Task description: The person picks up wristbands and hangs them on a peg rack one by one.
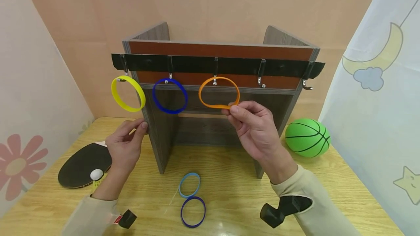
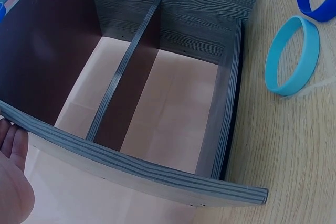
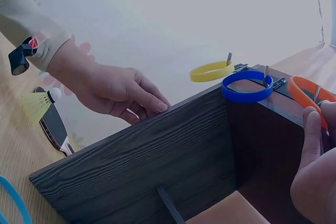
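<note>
My right hand (image 1: 254,130) pinches an orange silicone wristband (image 1: 202,99) between thumb and fingers at its lower right edge. The band's loop surrounds the tip of the middle hook (image 1: 214,82) in the head view. A yellow wristband (image 1: 141,94) hangs from the leftmost hook, and a dark blue wristband (image 1: 186,99) from the hook beside it. My left hand (image 1: 124,148) grips the front edge of the grey wooden shelf's left side panel (image 3: 131,153), thumb on the edge and fingers at the outer face. Light blue (image 2: 310,59) and dark blue (image 1: 205,212) wristbands lie on the table.
Two more hooks (image 1: 261,79) stick out of the black strip (image 1: 193,64) on the right. A green ball (image 1: 306,137) sits right of the shelf. On the left lie a black table-tennis paddle (image 1: 83,163) and a yellow shuttlecock (image 3: 35,105).
</note>
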A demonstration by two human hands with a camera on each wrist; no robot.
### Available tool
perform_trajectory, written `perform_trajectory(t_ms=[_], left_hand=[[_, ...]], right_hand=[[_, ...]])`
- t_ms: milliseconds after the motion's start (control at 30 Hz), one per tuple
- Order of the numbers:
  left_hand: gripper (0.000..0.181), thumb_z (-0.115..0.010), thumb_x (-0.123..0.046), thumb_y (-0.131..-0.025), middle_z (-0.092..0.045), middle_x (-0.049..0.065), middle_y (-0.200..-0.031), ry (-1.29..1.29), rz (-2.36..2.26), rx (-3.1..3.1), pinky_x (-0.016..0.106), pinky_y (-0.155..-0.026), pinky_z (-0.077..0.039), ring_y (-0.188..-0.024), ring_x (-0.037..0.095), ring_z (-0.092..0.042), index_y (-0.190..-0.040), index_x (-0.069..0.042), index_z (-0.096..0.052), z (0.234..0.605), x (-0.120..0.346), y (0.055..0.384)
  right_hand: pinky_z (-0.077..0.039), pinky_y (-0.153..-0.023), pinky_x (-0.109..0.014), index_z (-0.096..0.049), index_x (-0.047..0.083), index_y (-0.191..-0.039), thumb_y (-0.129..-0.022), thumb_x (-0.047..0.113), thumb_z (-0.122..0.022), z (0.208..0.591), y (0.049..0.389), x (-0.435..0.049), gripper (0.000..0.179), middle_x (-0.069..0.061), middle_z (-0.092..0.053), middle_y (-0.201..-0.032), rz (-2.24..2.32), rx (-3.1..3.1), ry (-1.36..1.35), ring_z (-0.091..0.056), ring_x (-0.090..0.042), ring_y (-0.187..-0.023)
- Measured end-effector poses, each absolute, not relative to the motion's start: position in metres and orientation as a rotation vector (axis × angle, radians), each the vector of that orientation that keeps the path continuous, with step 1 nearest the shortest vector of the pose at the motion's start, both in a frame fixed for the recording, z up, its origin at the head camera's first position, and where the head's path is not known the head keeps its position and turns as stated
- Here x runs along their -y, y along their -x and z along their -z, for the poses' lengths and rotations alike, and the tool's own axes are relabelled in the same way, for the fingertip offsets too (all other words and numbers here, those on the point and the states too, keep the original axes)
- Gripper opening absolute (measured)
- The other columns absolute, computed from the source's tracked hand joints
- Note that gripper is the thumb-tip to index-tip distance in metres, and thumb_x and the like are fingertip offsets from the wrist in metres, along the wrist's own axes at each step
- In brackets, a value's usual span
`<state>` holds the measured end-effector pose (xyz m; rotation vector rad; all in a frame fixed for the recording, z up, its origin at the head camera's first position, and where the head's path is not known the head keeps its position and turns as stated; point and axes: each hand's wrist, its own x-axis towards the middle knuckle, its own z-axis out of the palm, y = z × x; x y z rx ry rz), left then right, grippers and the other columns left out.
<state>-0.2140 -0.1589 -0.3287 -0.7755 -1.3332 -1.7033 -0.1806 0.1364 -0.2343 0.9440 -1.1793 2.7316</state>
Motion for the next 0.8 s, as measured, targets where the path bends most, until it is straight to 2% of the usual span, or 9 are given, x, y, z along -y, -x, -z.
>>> perform_trajectory(t_ms=[400,800], left_hand=[[0.015,-0.064,0.015,-0.082,-0.064,0.016,-0.080,0.775,1.698,1.333,0.025,-0.071,-0.056,-0.072,0.017,-0.064,-0.094,0.025,-0.061,0.328,0.158,0.213],[0.013,-0.060,0.021,-0.081,-0.064,0.014,-0.079,0.767,1.692,1.332,0.024,-0.070,-0.056,-0.071,0.017,-0.063,-0.093,0.025,-0.061,0.328,0.157,0.213]], right_hand=[[-0.055,-0.073,-0.022,-0.072,0.001,-0.085,-0.080,-0.004,-0.072,0.244,0.183,-0.134,0.006,-0.012,-0.069,-0.085,-2.730,1.181,-0.892,-0.068,-0.023,-0.080],[-0.056,-0.071,-0.022,-0.073,0.004,-0.086,-0.084,-0.002,-0.068,0.257,0.181,-0.134,0.008,-0.010,-0.070,-0.084,-2.717,1.271,-0.866,-0.068,-0.020,-0.079]])
